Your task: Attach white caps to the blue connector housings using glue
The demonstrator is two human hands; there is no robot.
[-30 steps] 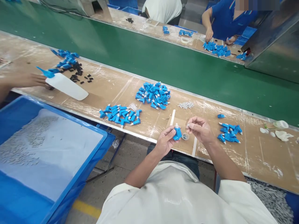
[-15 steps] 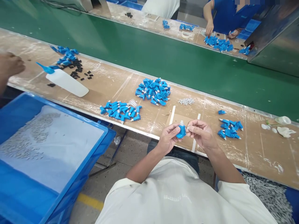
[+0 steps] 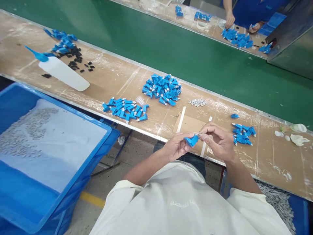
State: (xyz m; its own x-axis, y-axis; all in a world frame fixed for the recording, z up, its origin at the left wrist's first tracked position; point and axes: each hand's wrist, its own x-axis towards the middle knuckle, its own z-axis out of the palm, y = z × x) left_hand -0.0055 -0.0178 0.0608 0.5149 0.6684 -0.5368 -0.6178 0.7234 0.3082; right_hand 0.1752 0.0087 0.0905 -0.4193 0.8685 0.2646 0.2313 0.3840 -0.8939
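Nearest, the left hand (image 3: 176, 147) grips a blue piece (image 3: 192, 141), held tilted above the front edge of the counter (image 3: 110, 78). The right hand (image 3: 220, 140) pinches closed at the pale tip (image 3: 198, 134) of that piece; whether a loose bit also sits between its fingertips is hidden. With both hands meeting there, this piece looks partway through being handled, not yet finished, though the fit at the tip is too small to judge.

Just beyond the hands lies a cardboard pad (image 3: 190, 122). To the right is a small cluster of blue pieces (image 3: 242, 135), with a single blue piece (image 3: 234, 116) apart from it. To the left are a pile of blue pieces (image 3: 127, 110) and, farther back, a larger heap (image 3: 161, 88), so many pieces are out of hand; which are finished and which are waiting cannot be told. Small whitish bits (image 3: 198, 102) remain loose beyond the pad.

Past the green surface (image 3: 171, 52), a co-worker's hand (image 3: 230, 19) reaches to another blue pile (image 3: 237, 38).
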